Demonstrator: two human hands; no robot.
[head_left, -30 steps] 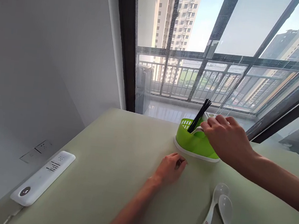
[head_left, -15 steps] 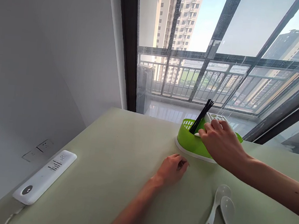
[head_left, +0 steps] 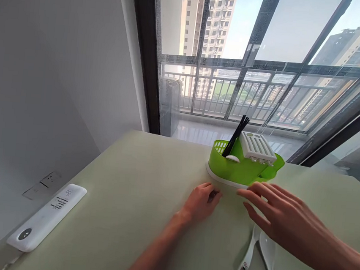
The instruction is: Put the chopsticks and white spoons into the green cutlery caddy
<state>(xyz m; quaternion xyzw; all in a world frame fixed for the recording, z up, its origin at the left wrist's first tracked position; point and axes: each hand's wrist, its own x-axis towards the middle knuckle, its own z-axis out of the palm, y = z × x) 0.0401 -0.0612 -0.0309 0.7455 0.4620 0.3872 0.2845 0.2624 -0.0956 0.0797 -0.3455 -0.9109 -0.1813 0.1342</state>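
Loosely curled, my left hand (head_left: 203,201) rests on the table in front of the green utensil caddy (head_left: 232,170), with nothing visible in it. My right hand (head_left: 282,210) is empty, its fingers stretched and thumb apart, over the table just in front of the caddy. Below its palm lie two white spoons; one spoon (head_left: 247,258) has a printed mark on its handle, and the other spoon (head_left: 269,252) lies against it. My hand covers part of their bowls. Black chopsticks (head_left: 235,136) lean in the caddy, beside a rounded white piece (head_left: 233,159), perhaps a spoon's end.
A slotted white holder (head_left: 257,147) tops the caddy, which stands near the far edge of the pale green table (head_left: 137,182). A long white power strip-like device (head_left: 49,216) with a cable lies along the wall at left. A glass sliding window (head_left: 222,88) is beyond.
My right hand has let go of the white piece at the caddy and moved back toward me, opening above the spoons. My left hand stays in place. The view has shifted slightly.
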